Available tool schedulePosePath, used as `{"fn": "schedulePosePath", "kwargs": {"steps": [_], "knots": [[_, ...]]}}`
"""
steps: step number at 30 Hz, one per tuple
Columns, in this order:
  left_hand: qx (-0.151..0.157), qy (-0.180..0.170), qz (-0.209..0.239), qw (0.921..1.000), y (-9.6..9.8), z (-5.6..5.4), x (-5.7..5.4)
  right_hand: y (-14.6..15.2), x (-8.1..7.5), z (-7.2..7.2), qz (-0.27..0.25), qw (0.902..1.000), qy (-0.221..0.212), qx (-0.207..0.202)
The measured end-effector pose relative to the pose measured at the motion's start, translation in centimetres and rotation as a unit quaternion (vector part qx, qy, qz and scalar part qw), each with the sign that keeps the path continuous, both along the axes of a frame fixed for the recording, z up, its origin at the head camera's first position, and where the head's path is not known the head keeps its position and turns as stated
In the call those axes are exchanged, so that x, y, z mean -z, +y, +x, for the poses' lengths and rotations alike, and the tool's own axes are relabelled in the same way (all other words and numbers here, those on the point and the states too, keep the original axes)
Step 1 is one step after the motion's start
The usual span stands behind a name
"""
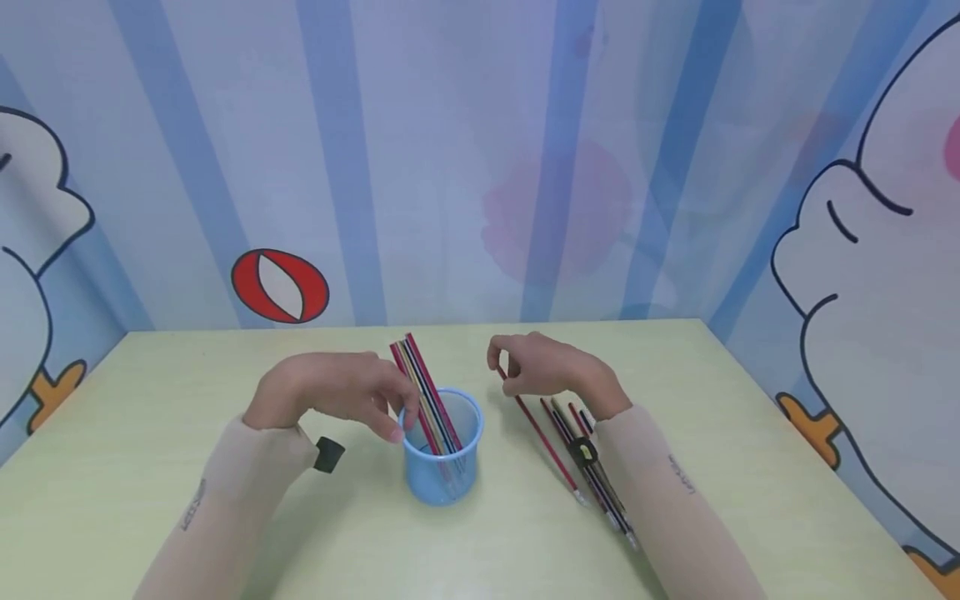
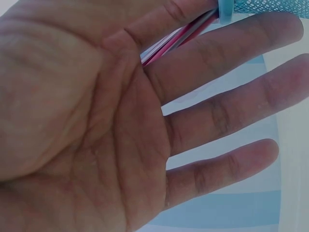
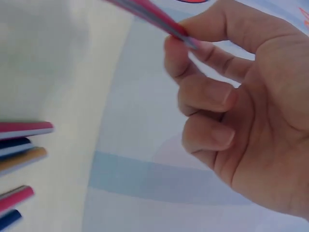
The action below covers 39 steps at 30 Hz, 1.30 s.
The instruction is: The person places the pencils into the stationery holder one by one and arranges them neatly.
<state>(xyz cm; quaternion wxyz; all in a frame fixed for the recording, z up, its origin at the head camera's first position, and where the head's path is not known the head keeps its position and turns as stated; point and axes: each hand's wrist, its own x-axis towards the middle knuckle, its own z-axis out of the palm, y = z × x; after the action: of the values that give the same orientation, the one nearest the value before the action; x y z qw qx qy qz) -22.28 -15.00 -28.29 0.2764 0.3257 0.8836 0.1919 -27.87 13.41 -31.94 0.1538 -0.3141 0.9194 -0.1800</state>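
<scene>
My right hand (image 1: 542,364) pinches the upper end of a slim red pen-like stick (image 1: 542,435) between thumb and fingertips. The stick slants down to the table and ends in a clear tip. In the right wrist view, its pinched end (image 3: 164,21) shows close up. A blue mesh cup (image 1: 442,479) stands upright, left of this hand. Several similar sticks (image 1: 420,385) in red, dark and tan lean in it. At the cup's left rim is my left hand (image 1: 348,390), its fingers extended; the left wrist view shows the bare palm (image 2: 96,111) and spread fingers.
Several more sticks (image 1: 600,487) lie on the pale yellow table (image 1: 360,550), partly under the right forearm. Black pieces sit at both wrists, the left one (image 1: 328,454) near the sleeve cuff. Behind the table rises a blue striped backdrop (image 1: 450,167) with cartoon figures.
</scene>
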Motion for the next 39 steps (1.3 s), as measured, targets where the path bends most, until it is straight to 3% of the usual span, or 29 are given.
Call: {"fn": "schedulePosePath", "kwargs": {"steps": [5, 13, 22, 29, 34, 39], "knots": [[0.008, 0.006, -0.003, 0.9999, 0.0, 0.0, 0.1, 0.4, -1.2, 0.5, -0.06, 0.9968, 0.053, -0.009], [0.015, 0.008, -0.001, 0.9999, 0.1, -0.1, 0.0, 0.6, -2.9, 1.1, -0.12, 0.9859, 0.116, 0.012], [0.007, 0.004, 0.0, 1.0, 0.1, 0.0, 0.2, 0.2, -3.0, 1.5, -0.179, 0.9694, 0.168, 0.006], [0.031, 0.021, 0.0, 0.9993, 0.0, 0.0, -0.4, 0.2, -4.4, 2.4, -0.241, 0.9459, 0.217, -0.013], [0.022, 0.017, 0.0, 0.9996, 0.0, 0.0, -0.4, 0.2, -5.1, 3.0, -0.273, 0.929, 0.248, -0.026], [0.003, 0.009, -0.004, 0.9999, 0.1, 0.2, 0.0, 0.3, -5.2, 3.5, -0.314, 0.9177, 0.242, -0.029]]}}
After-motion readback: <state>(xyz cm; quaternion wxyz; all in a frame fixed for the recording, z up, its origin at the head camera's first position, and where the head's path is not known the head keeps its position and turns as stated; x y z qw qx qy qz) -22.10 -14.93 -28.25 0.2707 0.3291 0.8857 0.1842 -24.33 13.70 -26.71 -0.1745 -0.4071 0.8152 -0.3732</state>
